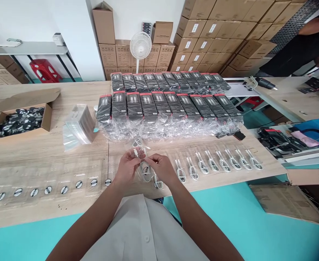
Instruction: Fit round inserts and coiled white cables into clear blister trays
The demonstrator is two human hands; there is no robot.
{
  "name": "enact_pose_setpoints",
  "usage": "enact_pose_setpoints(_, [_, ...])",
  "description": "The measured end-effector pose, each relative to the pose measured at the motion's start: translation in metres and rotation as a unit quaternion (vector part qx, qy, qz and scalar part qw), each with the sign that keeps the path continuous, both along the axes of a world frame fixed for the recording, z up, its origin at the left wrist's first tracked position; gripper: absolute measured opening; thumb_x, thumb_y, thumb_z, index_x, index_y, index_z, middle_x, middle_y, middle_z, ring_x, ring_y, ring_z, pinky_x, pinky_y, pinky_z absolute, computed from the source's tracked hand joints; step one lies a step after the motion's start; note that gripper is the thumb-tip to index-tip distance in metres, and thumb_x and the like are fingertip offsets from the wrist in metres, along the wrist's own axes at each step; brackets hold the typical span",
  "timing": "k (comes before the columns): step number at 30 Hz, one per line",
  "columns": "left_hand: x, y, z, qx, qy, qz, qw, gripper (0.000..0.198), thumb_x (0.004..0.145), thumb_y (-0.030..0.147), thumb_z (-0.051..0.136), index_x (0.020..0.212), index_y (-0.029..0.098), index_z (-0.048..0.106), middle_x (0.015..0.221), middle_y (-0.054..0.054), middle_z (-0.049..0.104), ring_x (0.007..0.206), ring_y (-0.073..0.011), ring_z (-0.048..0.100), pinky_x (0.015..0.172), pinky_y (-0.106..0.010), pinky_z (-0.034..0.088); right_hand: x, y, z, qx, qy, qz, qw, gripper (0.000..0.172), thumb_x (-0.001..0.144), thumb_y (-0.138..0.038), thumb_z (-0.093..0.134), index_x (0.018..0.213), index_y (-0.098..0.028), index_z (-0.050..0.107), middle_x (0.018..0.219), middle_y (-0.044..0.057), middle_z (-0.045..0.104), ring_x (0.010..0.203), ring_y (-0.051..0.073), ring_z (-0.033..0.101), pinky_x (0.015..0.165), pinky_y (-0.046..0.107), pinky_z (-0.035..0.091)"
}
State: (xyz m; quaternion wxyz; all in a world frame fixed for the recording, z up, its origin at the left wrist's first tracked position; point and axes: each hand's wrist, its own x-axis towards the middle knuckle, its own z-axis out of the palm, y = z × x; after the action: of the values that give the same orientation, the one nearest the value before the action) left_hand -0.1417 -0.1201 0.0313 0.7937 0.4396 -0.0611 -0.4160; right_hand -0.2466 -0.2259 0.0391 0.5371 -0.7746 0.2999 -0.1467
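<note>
My left hand pinches the connector end of a white charging cable at the near edge of the wooden table. My right hand grips the same cable's coil from the other side. To the right lies a row of several coiled white cables. Several clear plastic trays with round black-and-white labels run to the left. Just beyond my hands stand two rows of black cable boxes with red tops, wrapped in clear plastic film.
A stack of clear plastic trays stands left of the boxes, beside a cardboard box of black-and-white items. Brown cartons and a white fan stand behind. A person's arm shows at upper right.
</note>
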Motion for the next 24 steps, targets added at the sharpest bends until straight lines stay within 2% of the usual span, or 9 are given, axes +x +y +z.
enact_pose_setpoints(4, [-0.003,0.000,-0.002,-0.006,-0.016,-0.018,1.000,0.031,0.058,0.009,0.073,0.087,0.020,0.069,0.079,-0.002,0.068,0.074,-0.0152,0.063,0.065,-0.026,0.046,0.001,-0.001,-0.001,-0.019,0.001,0.000,1.000,0.022,0.075,-0.037,0.066,0.065,-0.018,0.067,0.067,0.002,0.065,0.062,0.015,0.054,0.058,0.026,0.039])
enact_pose_setpoints(8, [-0.007,0.000,-0.002,-0.006,-0.005,-0.020,1.000,0.024,0.059,0.011,0.075,0.080,0.019,0.068,0.081,-0.002,0.068,0.077,-0.0153,0.063,0.068,-0.026,0.046,0.001,0.000,0.004,-0.079,0.022,0.029,0.996,0.019,0.076,-0.032,0.065,0.062,-0.019,0.064,0.063,0.000,0.061,0.060,0.013,0.051,0.056,0.024,0.036])
enact_pose_setpoints(14, [-0.011,-0.001,0.001,0.033,0.002,-0.007,0.999,0.023,0.062,0.020,0.081,0.080,0.018,0.068,0.078,0.000,0.068,0.071,-0.0116,0.062,0.064,-0.022,0.044,0.000,0.004,0.007,-0.122,0.034,0.043,0.991,0.030,0.081,-0.033,0.061,0.056,-0.019,0.054,0.057,-0.002,0.052,0.055,0.012,0.045,0.052,0.024,0.031])
enact_pose_setpoints(21, [-0.005,-0.002,0.003,0.013,0.034,0.012,0.999,0.034,0.060,0.021,0.083,0.090,0.019,0.069,0.086,-0.002,0.071,0.078,-0.0157,0.066,0.076,-0.030,0.050,-0.004,0.006,0.002,-0.192,0.014,0.014,0.981,0.029,0.090,-0.031,0.050,0.067,-0.020,0.063,0.070,0.002,0.062,0.066,0.014,0.054,0.061,0.025,0.036])
enact_pose_setpoints(24, [-0.005,-0.002,0.006,0.021,0.030,0.011,0.999,0.032,0.060,0.021,0.083,0.090,0.019,0.069,0.087,-0.002,0.071,0.080,-0.0152,0.066,0.073,-0.027,0.048,-0.005,0.008,0.001,-0.193,0.011,-0.008,0.981,0.025,0.088,-0.035,0.056,0.070,-0.020,0.064,0.068,0.001,0.063,0.064,0.015,0.054,0.060,0.025,0.036])
